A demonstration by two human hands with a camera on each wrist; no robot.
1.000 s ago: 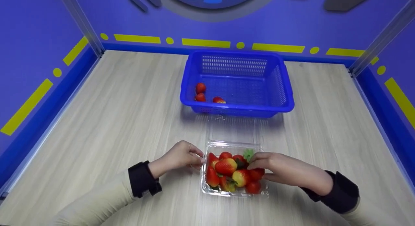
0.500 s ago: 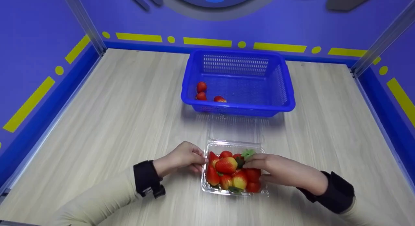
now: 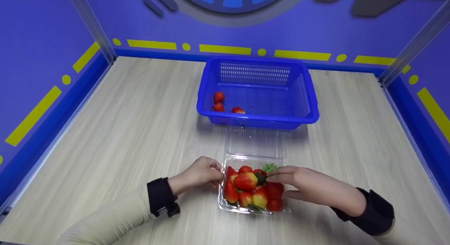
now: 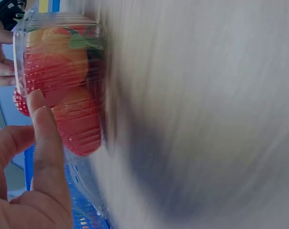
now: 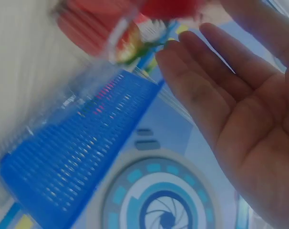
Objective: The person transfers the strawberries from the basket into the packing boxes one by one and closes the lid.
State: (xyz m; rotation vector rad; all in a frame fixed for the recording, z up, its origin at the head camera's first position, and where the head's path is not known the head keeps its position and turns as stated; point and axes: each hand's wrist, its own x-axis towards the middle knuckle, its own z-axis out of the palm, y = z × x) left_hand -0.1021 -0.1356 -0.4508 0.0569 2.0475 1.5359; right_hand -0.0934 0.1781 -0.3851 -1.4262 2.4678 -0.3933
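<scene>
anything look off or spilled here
Nothing stands out. The strawberries sit inside the clear box, three more lie in the blue basket, and none lie loose on the table.

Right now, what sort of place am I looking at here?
Probably a staged booth for recording handling tasks, not a kitchen: purple walls with yellow stripes enclose a wood-grain table. On it sit a blue basket and a clear box of strawberries, with a hand at each side.
</scene>
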